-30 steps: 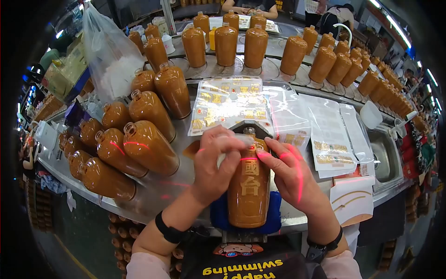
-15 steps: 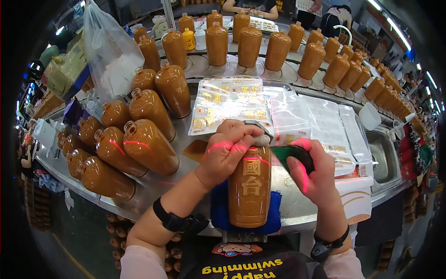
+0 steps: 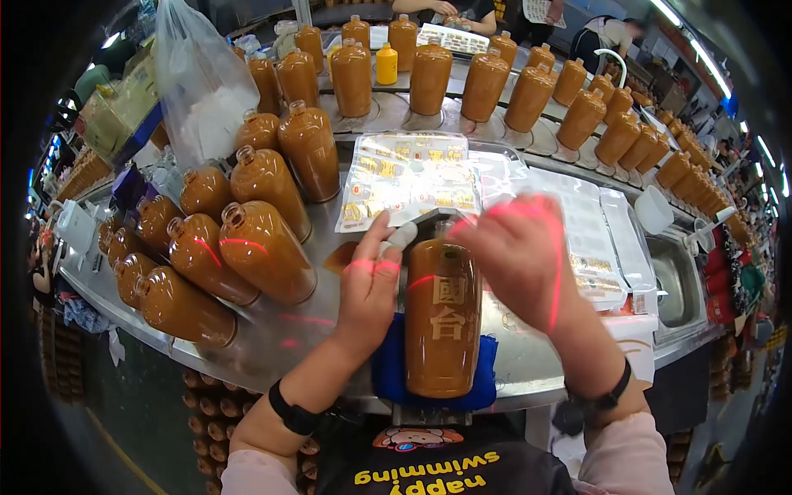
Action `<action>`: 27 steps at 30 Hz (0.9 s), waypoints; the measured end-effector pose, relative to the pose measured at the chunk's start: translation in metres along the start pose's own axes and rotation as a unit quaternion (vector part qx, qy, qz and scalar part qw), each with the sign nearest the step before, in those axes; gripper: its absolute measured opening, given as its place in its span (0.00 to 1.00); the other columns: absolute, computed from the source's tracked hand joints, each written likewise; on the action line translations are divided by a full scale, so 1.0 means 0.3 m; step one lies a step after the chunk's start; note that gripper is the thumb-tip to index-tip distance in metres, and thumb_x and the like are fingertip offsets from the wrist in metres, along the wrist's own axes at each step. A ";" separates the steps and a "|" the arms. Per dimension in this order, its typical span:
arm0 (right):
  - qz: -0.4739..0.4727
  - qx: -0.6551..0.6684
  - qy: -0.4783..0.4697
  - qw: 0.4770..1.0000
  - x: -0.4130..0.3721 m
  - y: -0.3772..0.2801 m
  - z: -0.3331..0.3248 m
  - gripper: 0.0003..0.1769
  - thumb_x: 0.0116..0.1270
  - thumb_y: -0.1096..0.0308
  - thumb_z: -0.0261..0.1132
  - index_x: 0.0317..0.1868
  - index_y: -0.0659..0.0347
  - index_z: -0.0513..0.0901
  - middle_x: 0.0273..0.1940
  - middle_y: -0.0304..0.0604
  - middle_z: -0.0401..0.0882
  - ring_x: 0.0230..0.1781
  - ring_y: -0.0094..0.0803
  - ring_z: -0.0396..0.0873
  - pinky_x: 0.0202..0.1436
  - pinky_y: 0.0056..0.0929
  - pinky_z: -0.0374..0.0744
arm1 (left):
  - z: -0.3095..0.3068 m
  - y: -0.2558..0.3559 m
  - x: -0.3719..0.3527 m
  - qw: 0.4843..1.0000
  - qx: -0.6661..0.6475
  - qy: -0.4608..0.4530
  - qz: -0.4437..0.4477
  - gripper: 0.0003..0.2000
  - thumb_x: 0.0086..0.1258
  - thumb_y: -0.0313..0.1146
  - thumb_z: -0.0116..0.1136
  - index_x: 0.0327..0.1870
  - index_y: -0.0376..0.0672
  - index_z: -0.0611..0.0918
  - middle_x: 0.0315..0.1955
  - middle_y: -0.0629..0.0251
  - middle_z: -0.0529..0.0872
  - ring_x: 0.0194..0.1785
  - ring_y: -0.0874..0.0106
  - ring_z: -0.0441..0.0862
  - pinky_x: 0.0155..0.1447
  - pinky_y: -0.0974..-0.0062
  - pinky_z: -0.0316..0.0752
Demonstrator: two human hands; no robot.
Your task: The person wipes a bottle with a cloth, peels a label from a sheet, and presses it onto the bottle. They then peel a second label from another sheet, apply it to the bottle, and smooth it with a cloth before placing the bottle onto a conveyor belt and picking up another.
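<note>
A glossy brown bottle (image 3: 443, 330) with raised gold characters lies tilted on a blue cloth pad (image 3: 487, 367), its neck pointing away from me. My left hand (image 3: 371, 285) is beside the bottle's left shoulder, fingers stretched out, with pale covers on some fingertips. My right hand (image 3: 524, 256) is curled over the right side of the bottle's neck and smeared by motion. Whatever it holds is hidden. Beyond the neck lies a sheet of gold and red labels (image 3: 408, 181). An orange-brown flat piece (image 3: 340, 257) rests near my left fingers.
Several brown bottles (image 3: 268, 252) stand grouped at the left. More bottles (image 3: 431, 78) and a small yellow bottle (image 3: 386, 63) stand on the conveyor (image 3: 388, 115). A plastic bag (image 3: 202, 91) hangs at the back left. At the right are a sink (image 3: 681, 285) and white cup (image 3: 654, 206).
My left hand has come off the bottle's neck and opened. My right hand has swung up and inward, and the dark green flat tool it held is out of sight. Conveyor bottles shifted right.
</note>
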State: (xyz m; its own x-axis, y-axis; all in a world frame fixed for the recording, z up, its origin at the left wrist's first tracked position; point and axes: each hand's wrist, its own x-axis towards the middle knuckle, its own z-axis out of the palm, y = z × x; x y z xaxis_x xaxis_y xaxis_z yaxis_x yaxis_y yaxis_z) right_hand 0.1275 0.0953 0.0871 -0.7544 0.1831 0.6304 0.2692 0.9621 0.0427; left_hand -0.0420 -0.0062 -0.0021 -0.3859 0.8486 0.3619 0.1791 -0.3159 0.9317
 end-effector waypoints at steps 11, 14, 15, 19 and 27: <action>0.390 0.483 0.059 0.781 -0.229 -0.109 0.129 0.12 0.70 0.68 0.66 0.49 0.64 0.78 0.37 0.36 0.82 0.36 0.18 0.77 0.40 0.19 0.77 | -0.102 0.010 -0.107 0.882 0.304 -0.129 0.336 0.23 0.78 0.51 0.45 0.59 0.44 0.83 0.55 0.69 0.85 0.66 0.63 0.70 0.70 0.59 0.56; 0.467 0.576 0.084 0.665 -0.240 -0.105 0.155 0.10 0.71 0.68 0.65 0.49 0.63 0.78 0.38 0.35 0.81 0.36 0.17 0.77 0.40 0.17 0.77 | -0.120 -0.009 -0.097 0.895 0.305 -0.118 0.304 0.24 0.79 0.52 0.43 0.59 0.45 0.83 0.55 0.71 0.85 0.63 0.64 0.71 0.70 0.58 0.56; 0.468 0.583 0.086 0.658 -0.244 -0.106 0.164 0.10 0.72 0.68 0.64 0.49 0.63 0.78 0.38 0.34 0.81 0.36 0.17 0.77 0.40 0.17 0.77 | -0.123 -0.006 -0.098 0.896 0.305 -0.116 0.300 0.23 0.79 0.51 0.43 0.59 0.46 0.83 0.55 0.72 0.85 0.64 0.65 0.71 0.71 0.59 0.55; 0.456 0.592 0.108 0.656 -0.265 -0.106 0.186 0.10 0.73 0.68 0.64 0.49 0.63 0.78 0.38 0.33 0.81 0.36 0.16 0.76 0.39 0.17 0.77 | -0.120 0.031 -0.119 0.857 0.340 -0.144 0.360 0.22 0.79 0.52 0.44 0.59 0.50 0.84 0.53 0.75 0.86 0.64 0.66 0.71 0.73 0.59 0.53; 0.441 0.568 0.112 0.686 -0.272 -0.115 0.195 0.10 0.73 0.68 0.63 0.50 0.63 0.77 0.38 0.32 0.80 0.36 0.15 0.75 0.40 0.17 0.76 | -0.118 0.043 -0.018 0.849 0.339 -0.182 0.364 0.22 0.77 0.53 0.44 0.61 0.53 0.83 0.43 0.77 0.88 0.58 0.69 0.73 0.73 0.57 0.52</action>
State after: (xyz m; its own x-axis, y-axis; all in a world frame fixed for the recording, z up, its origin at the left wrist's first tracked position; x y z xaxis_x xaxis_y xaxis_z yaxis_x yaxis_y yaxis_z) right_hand 0.1448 0.0588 -0.0112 -0.4529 0.8819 0.1308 -0.1745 0.0562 -0.9831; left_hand -0.0697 -0.0301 0.0090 0.3321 0.6470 0.6864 0.7767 -0.6005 0.1902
